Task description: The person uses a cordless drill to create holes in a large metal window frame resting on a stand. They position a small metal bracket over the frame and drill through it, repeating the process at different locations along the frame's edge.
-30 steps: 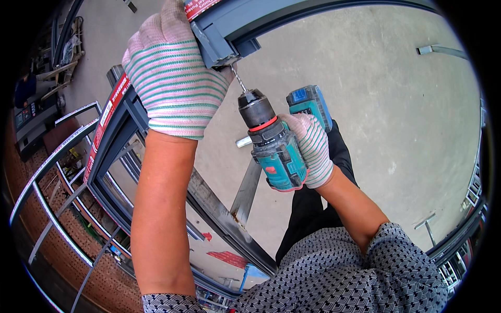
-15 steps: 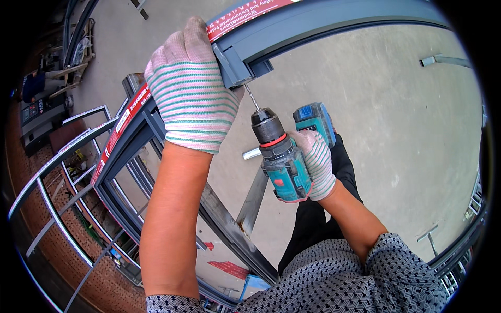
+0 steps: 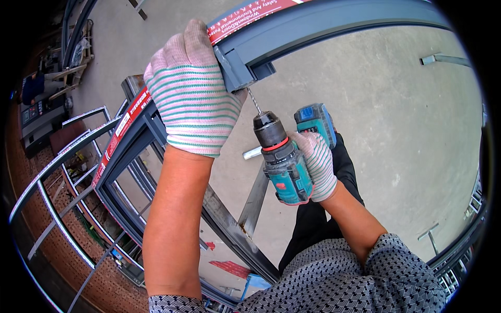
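Grey floor [image 3: 396, 130] spreads beneath you. A blue-grey frame [image 3: 313, 26] spans the far side, its left end grasped by your left grip [image 3: 194, 96]; nearer, your right grip [image 3: 318, 164] clasps a teal drill [image 3: 290, 180], its bit [image 3: 254, 100] at that end.

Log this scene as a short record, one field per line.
Left hand: gloved, wrapped around the end of a grey profile
Right hand: gloved, holding a teal drill
Drill bit: tip at the profile's end; depth unclear
Label: red strip along the profile
Nearby: grey frame left of the drill
Floor: grey
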Available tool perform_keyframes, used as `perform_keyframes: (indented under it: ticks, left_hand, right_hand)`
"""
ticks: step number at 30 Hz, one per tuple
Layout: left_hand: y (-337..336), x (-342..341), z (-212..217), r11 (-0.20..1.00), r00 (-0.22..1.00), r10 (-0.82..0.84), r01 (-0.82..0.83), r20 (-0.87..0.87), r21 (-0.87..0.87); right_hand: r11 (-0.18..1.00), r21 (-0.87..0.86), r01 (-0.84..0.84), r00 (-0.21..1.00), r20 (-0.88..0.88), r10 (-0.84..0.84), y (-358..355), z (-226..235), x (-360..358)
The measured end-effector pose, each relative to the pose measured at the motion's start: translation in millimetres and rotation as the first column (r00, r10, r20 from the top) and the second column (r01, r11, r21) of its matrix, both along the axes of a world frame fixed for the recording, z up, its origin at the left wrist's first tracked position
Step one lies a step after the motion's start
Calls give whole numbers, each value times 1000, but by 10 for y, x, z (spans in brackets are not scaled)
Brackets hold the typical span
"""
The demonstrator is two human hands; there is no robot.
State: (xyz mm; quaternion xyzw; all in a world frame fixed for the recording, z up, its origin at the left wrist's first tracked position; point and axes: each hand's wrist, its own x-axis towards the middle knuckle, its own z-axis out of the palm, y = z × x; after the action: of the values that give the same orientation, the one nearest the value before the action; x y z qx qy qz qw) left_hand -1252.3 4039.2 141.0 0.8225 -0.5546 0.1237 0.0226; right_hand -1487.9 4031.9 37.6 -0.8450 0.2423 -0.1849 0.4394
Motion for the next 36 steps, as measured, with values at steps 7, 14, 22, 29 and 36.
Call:
perform_keyframes:
  ticks: [7,14,22,29,36]
  left_hand:
    - [-44,-15,1,1000,999,10,-11,-52,-23]
    - [-7,11,-55,999,999,-15,17,44,-50]
    - [-30,-16,-18,999,1000,-2,2,12,-43]
    - [-5,-7,-44,998,999,-35,35,5,-53]
    - [-8,-8,-51,998,1000,-10,10,7,-54]
  right_hand:
    - [1000,13,16,998,68,-17,29,-202,-59]
    - [999,-9,35,999,36,-35,-8,-111,-19]
    - [1000,-23,9,999,38,-8,-16,-132,-48]
    - [999,30,12,1000,-10,-11,4,-135,-44]
    - [1000,18,15,1000,24,-15,21,-232,-59]
